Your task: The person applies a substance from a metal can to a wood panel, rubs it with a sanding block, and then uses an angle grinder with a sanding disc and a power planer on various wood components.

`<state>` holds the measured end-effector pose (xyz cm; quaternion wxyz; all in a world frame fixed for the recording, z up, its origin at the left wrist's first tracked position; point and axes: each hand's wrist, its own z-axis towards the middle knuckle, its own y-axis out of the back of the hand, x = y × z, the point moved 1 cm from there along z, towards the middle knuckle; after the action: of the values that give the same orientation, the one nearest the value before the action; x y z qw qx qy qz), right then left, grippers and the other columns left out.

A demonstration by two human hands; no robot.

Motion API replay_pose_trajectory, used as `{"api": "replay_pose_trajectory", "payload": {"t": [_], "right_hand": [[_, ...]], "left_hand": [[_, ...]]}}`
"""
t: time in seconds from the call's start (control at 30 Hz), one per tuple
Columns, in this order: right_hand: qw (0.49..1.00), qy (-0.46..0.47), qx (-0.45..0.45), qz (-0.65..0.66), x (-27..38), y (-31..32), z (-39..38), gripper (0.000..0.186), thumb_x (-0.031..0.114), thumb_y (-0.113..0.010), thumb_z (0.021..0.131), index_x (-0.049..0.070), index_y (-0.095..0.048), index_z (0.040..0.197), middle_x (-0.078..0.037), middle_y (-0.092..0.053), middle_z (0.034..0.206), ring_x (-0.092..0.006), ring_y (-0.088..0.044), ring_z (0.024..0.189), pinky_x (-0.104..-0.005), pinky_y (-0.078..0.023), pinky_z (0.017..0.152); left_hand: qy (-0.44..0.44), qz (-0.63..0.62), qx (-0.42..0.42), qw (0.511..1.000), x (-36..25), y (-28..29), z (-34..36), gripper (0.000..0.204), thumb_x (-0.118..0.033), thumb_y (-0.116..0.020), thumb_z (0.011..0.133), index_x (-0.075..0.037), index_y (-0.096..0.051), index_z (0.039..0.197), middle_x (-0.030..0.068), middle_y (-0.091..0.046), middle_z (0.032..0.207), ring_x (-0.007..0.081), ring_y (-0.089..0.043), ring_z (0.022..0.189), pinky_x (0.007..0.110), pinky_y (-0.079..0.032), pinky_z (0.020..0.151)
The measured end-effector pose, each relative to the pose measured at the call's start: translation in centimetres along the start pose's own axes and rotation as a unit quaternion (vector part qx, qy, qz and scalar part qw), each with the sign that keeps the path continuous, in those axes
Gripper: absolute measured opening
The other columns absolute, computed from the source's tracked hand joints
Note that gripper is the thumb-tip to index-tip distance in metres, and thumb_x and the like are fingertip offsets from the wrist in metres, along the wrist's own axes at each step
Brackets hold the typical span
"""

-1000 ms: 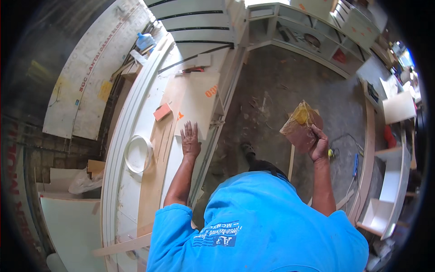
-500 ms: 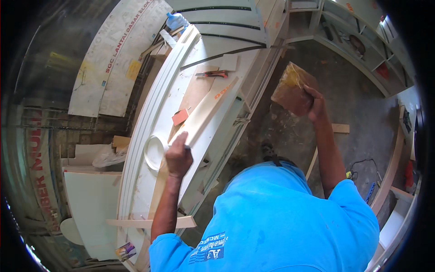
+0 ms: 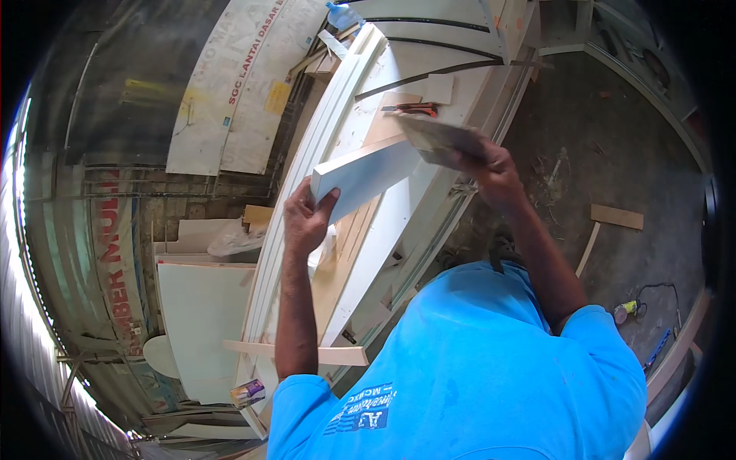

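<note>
My left hand (image 3: 307,218) is closed on the near end of a white-faced plank (image 3: 364,178), its thumb against the broad face. The plank is tipped up on its edge above the long white bench (image 3: 399,69). In my right hand (image 3: 497,175) is a flat brownish square board (image 3: 437,139), seen nearly edge-on at the plank's far end. Whether the two touch, I cannot tell. Beyond the board lie red-and-black hand tools (image 3: 410,109) on a brown strip. A white round container (image 3: 322,251) is partly hidden beside my left wrist.
A thin wooden strip (image 3: 341,355) crosses the bench near my left elbow. On the floor to the right lie a wooden offcut (image 3: 617,217), a corded yellow-green power tool (image 3: 627,310) and scattered shavings. A blue plastic bottle (image 3: 343,15) stands beyond the bench.
My left hand has taken hold of the plank's end and tilted it up. My right hand has brought the brown board left from over the floor to the plank, turning it nearly edge-on.
</note>
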<state>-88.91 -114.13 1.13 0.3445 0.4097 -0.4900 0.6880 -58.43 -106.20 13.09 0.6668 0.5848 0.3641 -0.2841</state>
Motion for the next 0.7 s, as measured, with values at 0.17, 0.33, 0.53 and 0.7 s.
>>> {"api": "replay_pose_trajectory", "payload": {"t": [0.17,0.33,0.53,0.7], "right_hand": [[0.932,0.247,0.093,-0.248,3.0,-5.2,1.3,0.038,0.002,-0.068,0.089,0.012,-0.07,0.125,-0.005,-0.071,0.115,-0.0236,-0.064,0.108,-0.037,-0.048,0.097],[0.892,0.298,0.129,-0.315,3.0,-7.3,0.6,0.046,0.003,-0.066,0.084,0.019,-0.07,0.126,-0.007,-0.071,0.119,-0.0276,-0.064,0.111,-0.0431,-0.046,0.1],[0.878,0.301,0.132,-0.348,2.2,-10.1,0.0,0.046,0.003,-0.065,0.084,0.02,-0.07,0.127,-0.006,-0.071,0.118,-0.0272,-0.064,0.11,-0.0442,-0.045,0.099],[0.872,0.304,0.116,-0.366,2.6,-11.1,-0.8,0.045,0.003,-0.065,0.084,0.02,-0.07,0.125,-0.006,-0.071,0.116,-0.0268,-0.065,0.107,-0.0434,-0.046,0.098]], "left_hand": [[-0.013,0.003,-0.051,0.999,0.9,-0.8,-0.8,0.029,-0.01,-0.074,0.09,0.002,-0.069,0.116,0.0117,-0.075,0.096,0.0136,-0.069,0.089,0.03,-0.055,0.081],[-0.016,-0.02,-0.064,0.998,1.6,-1.0,-1.6,0.025,-0.006,-0.076,0.087,0.001,-0.071,0.111,0.008,-0.075,0.093,0.0108,-0.069,0.088,0.028,-0.055,0.08],[-0.018,-0.069,-0.059,0.996,2.4,-0.4,-2.1,0.025,0.0,-0.072,0.088,0.003,-0.07,0.112,0.0072,-0.075,0.096,0.0105,-0.068,0.09,0.028,-0.054,0.081],[-0.016,-0.083,-0.059,0.995,3.4,0.1,-2.1,0.026,0.001,-0.072,0.087,0.003,-0.069,0.113,0.0076,-0.075,0.098,0.0111,-0.068,0.091,0.028,-0.054,0.083]]}}
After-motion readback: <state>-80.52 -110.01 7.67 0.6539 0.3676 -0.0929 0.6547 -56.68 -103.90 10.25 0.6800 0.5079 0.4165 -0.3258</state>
